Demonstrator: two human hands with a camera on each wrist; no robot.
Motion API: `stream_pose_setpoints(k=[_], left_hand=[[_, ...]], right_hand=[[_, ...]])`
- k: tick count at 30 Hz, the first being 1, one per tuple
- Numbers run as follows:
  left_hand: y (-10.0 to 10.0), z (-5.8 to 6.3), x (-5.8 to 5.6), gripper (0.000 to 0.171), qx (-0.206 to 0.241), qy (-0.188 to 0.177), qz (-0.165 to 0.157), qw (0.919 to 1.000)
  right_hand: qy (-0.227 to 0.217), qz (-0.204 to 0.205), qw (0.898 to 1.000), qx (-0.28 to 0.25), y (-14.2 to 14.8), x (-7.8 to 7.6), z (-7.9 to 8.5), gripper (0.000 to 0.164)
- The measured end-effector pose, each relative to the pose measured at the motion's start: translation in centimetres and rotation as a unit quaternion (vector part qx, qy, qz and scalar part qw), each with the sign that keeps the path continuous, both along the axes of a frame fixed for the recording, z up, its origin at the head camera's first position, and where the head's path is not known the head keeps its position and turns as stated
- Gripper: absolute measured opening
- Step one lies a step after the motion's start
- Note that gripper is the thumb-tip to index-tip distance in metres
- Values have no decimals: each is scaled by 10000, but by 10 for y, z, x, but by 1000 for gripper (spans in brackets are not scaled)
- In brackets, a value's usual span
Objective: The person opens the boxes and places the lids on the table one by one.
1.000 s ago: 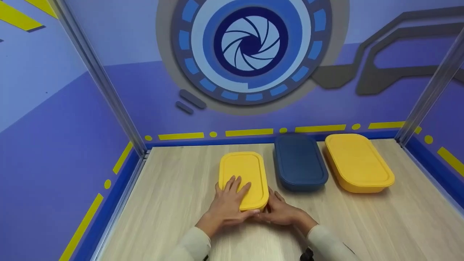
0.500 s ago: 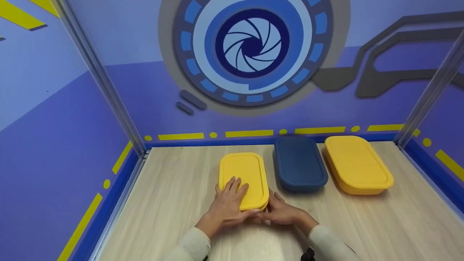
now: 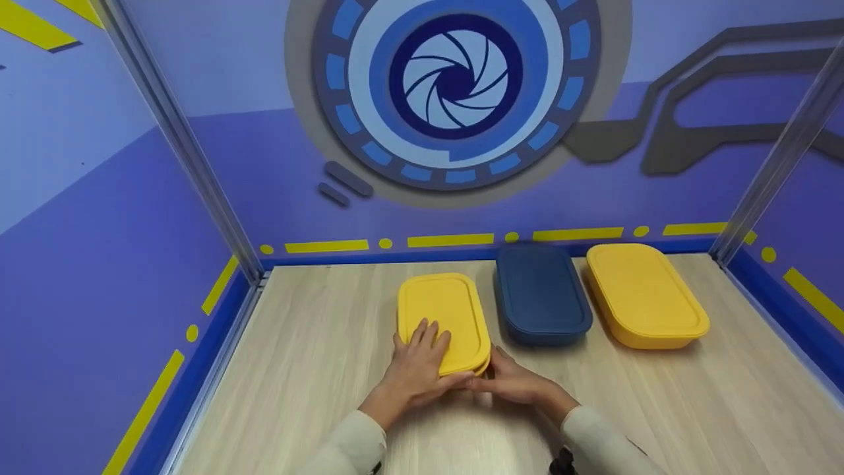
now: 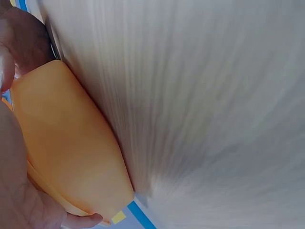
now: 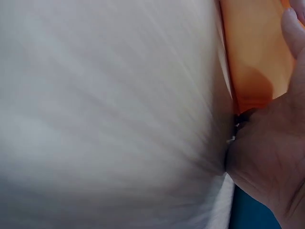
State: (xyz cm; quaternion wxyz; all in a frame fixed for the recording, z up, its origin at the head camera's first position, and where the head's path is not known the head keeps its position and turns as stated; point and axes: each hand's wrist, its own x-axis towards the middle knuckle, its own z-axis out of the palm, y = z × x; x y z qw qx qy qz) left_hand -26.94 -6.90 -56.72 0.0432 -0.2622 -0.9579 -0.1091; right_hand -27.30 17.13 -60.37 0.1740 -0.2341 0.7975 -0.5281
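Note:
A yellow lidded food container (image 3: 445, 297) stands on the tabletop in front of me, its long side running away from me. My left hand (image 3: 414, 366) lies with spread fingers flat on the lid, its thumb along the near edge. Round the near right corner, my right hand (image 3: 517, 382) holds the container, thumb in front and fingers at the side, partly hidden. A narrow gap shows under the lid at that corner. In the left wrist view the container's side wall (image 4: 71, 138) faces the camera; in the right wrist view the right thumb (image 5: 291, 28) points up beside the wall.
A dark blue lidded container (image 3: 544, 290) stands just to the right, with a larger-looking yellow container (image 3: 646, 290) beyond it. The wooden tabletop (image 3: 316, 369) is enclosed by printed panels at the back and both sides, with metal posts (image 3: 191, 152) at the corners.
The gap under the lid at the near right corner has become a little wider. Both hands stay in nearly the same place; the view shifts slightly.

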Motion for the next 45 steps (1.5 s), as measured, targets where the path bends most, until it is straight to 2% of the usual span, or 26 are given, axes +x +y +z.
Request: stream_pose_setpoints(k=[3,5,10,14,21,27,33,39,45], left_hand=[[1,-1,0,97,37,89,10,10000],[2,-1,0,95,35,173,27,9998],[3,-4,2,94,134,246,95,9996],[4,-5,3,94,226,229,157,9994],[5,-5,4,93,320,112,281,9990],[5,-1,5,91,267,240,330,9988],[4,3,9,90,173,290,394,9987],[2,4,11,87,232,341,372,9985],[1,6,13,82,345,237,402,9983]], right_hand=[[-19,-169,9995,-251,-2,2,-1,101],[-12,-416,9989,-233,-4,4,-1,104],[166,-976,9950,90,-5,8,0,109],[279,-1223,9913,401,-4,9,4,115],[375,-945,9927,644,-5,7,11,104],[427,-983,9917,705,-9,5,14,97],[256,-990,9941,375,-11,6,15,100],[117,-1121,9927,433,-12,9,17,107],[54,-1050,9939,335,-13,8,18,108]])
